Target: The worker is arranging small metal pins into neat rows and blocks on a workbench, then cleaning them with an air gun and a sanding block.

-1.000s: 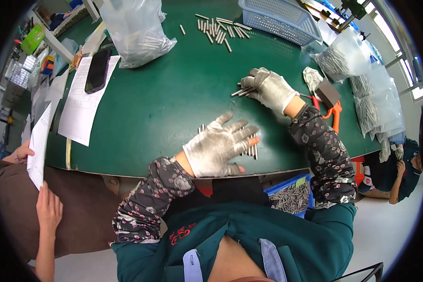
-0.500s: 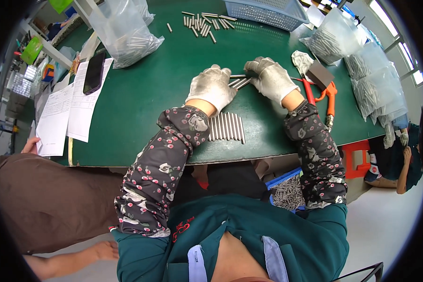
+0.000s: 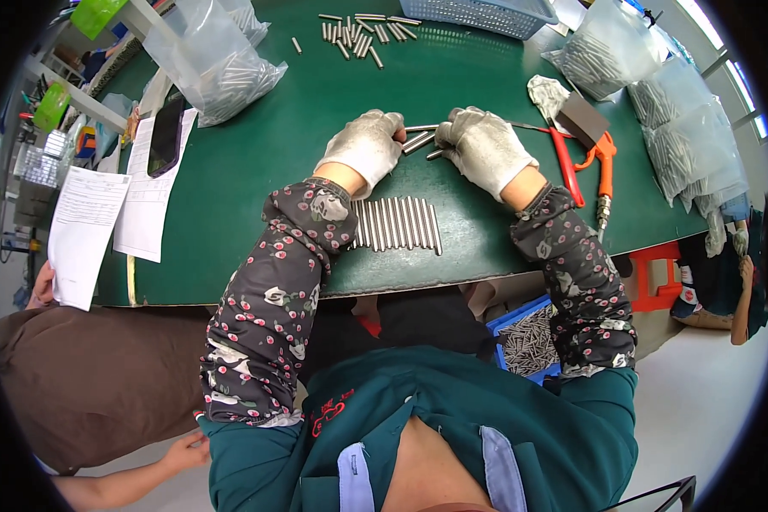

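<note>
My left hand (image 3: 363, 147), in a white work glove, is closed with its curled fingertips at the ends of a few steel pins (image 3: 418, 141). Opposite it, my right hand (image 3: 485, 149), gloved too, is closed over the other ends of these pins. One short pin (image 3: 435, 154) pokes out from beneath the right fingers. What lies under both palms is hidden. Nearer to me, a row of steel pins (image 3: 398, 224) lies side by side, partly covered by my left sleeve.
Loose pins (image 3: 363, 38) lie at the far side beside a blue basket (image 3: 486, 15). Bags of pins (image 3: 230, 85) (image 3: 678, 128) stand left and right. Red-handled scissors (image 3: 563, 162), an orange air gun (image 3: 604, 171), a brown block (image 3: 582, 121), papers (image 3: 85, 226) and a phone (image 3: 165, 141) lie around. A person sits at left.
My left hand has shifted slightly left, uncovering more of the row of pins. My right hand has drawn a little left and closed over the pins. The paper at left was lifted and moved.
</note>
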### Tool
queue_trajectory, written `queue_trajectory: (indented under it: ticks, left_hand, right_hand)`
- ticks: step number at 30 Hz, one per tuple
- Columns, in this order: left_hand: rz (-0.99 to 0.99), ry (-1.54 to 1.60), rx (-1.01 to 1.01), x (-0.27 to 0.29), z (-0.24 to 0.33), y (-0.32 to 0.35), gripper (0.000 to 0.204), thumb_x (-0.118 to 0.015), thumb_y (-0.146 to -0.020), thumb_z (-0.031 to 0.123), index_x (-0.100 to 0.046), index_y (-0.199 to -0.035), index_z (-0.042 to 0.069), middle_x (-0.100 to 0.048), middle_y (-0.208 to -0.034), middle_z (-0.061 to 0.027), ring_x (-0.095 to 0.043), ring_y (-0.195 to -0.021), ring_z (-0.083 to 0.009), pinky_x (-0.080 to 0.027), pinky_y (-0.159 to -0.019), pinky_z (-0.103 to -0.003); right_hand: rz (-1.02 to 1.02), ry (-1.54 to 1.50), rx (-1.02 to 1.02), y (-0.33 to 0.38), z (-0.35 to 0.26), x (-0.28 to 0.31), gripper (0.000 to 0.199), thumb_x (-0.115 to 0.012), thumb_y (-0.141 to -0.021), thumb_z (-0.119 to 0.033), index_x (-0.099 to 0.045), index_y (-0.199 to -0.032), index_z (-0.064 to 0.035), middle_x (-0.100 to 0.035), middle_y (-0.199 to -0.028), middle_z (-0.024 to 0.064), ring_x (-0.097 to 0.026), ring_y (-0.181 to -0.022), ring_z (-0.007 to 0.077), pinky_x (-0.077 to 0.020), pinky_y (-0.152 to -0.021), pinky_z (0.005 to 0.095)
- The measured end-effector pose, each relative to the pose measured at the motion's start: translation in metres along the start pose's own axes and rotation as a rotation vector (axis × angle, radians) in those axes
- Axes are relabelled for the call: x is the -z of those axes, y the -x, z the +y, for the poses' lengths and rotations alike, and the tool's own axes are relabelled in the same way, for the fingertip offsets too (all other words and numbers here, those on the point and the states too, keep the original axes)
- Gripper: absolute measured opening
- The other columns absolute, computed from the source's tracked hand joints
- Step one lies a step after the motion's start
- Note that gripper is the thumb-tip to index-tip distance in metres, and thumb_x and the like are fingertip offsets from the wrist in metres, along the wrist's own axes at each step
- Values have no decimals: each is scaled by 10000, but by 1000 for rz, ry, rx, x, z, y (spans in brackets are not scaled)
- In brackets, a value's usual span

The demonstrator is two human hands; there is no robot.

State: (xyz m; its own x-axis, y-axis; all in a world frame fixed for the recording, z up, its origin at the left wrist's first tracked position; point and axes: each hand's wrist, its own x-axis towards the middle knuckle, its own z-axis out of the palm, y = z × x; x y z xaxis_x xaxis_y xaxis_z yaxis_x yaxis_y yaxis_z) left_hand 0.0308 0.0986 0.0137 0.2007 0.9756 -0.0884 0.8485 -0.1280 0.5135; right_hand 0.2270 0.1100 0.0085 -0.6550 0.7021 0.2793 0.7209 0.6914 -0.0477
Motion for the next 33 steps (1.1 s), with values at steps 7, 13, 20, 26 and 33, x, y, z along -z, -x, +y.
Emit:
queue_trajectory:
  ticks: [7,13,20,26,33]
  left_hand:
    - [-25,49,-46,6,-11,0,124,-604,-821,91,-626,-932,41,-610,-966,-141,-596,-955,-291,-470,-831,-361]
    - [95,-76,-70,13,-4,3,225,-640,-811,132,-597,-1022,67,-591,-1063,-108,-589,-991,-281,-476,-849,-363]
    - [23,-126,-191,6,-4,-1,387,-682,-785,165,-586,-1156,114,-542,-1182,-83,-562,-1080,-265,-465,-920,-352]
    - [-69,-87,-162,9,-6,-8,342,-671,-790,125,-606,-1123,78,-575,-1121,-98,-581,-1041,-262,-477,-898,-339]
    - [-59,84,-224,9,-18,-11,221,-612,-827,50,-629,-1046,27,-616,-1042,-139,-599,-996,-276,-479,-879,-337]
  right_hand:
    - [-176,-2,-223,-1,-11,16,123,-605,-722,-134,-651,-769,-30,-647,-708,121,-645,-673,264,-513,-660,369]
    - [-225,-1062,-809,1,-8,20,154,-628,-814,-202,-594,-806,-51,-572,-629,18,-522,-448,93,-387,-372,211]
    - [190,-216,-140,12,-4,6,201,-586,-795,-93,-643,-987,-117,-636,-855,117,-639,-786,301,-507,-680,374]
    - [17,-26,78,3,0,9,254,-544,-810,-86,-635,-1042,-133,-598,-844,98,-628,-751,275,-500,-639,376]
    - [32,-120,139,-8,1,7,314,-565,-777,-31,-628,-1070,-124,-594,-834,99,-613,-775,297,-497,-670,387]
